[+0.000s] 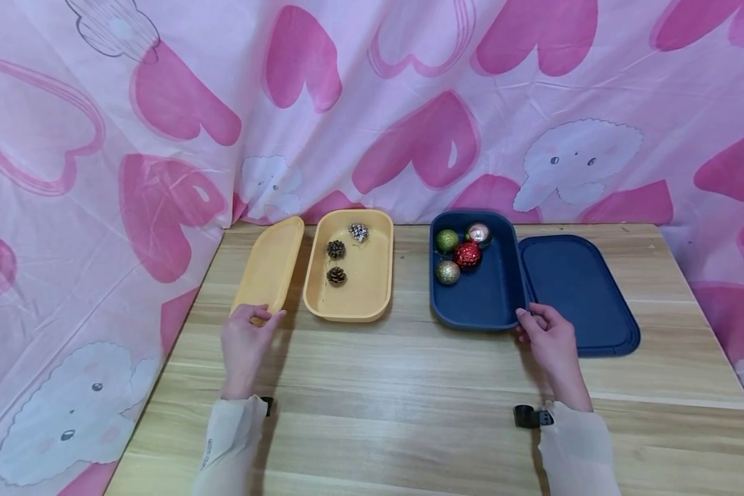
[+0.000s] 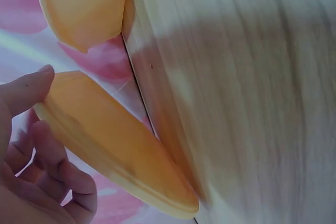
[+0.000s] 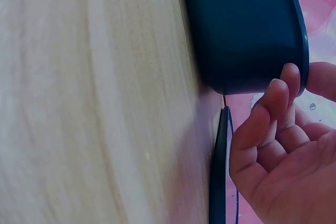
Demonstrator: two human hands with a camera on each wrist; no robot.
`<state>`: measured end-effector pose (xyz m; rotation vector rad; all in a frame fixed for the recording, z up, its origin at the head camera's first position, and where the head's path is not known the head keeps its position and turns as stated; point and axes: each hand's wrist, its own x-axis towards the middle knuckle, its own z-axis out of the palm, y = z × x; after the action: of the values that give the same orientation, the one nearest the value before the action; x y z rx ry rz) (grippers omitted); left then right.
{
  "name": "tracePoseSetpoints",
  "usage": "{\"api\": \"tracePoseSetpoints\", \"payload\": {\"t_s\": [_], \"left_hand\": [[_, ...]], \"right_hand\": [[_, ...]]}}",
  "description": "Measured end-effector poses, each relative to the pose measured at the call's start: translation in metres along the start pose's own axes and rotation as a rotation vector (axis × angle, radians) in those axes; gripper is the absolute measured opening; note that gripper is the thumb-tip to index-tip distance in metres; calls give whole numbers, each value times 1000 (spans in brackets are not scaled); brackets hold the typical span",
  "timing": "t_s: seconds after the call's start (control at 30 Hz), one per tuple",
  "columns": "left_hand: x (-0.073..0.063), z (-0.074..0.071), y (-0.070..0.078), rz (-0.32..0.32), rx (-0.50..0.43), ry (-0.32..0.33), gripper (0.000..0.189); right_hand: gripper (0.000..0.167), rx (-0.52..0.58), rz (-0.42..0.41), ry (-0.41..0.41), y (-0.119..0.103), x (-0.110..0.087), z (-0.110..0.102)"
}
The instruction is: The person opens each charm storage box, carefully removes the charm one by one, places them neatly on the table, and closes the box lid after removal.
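Note:
My left hand (image 1: 248, 344) pinches the near end of a yellow lid (image 1: 269, 265) between thumb and fingers. The lid is tilted, its left side lower than its right in the head view. Just right of it stands the yellow box (image 1: 381, 275), with several pine cones (image 1: 336, 249) inside, one of them white-tipped. My right hand (image 1: 550, 337) grips the near right corner of a dark blue box (image 1: 480, 306), thumb on one side of the rim and fingertips on the other in the right wrist view. Green, red, gold and pinkish ornament balls (image 1: 468, 255) lie in its far left part.
A dark blue lid (image 1: 576, 293) lies on the wooden table (image 1: 384, 406), right of the blue box and close beside my right hand. Behind the table hangs a pink heart-patterned cloth (image 1: 359, 124), which also covers the left side.

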<state>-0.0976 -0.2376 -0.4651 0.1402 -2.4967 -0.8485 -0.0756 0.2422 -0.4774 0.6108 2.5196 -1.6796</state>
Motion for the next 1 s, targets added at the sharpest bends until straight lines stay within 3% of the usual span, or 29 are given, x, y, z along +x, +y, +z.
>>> {"api": "tracePoseSetpoints", "payload": {"t_s": [0.7, 1.0], "left_hand": [[1, 8, 0, -35, 68, -265, 11], [3, 13, 0, -35, 90, -311, 10]], "right_hand": [[57, 8, 0, -6, 1, 1, -1], [54, 24, -27, 20, 2, 0, 1]]}}
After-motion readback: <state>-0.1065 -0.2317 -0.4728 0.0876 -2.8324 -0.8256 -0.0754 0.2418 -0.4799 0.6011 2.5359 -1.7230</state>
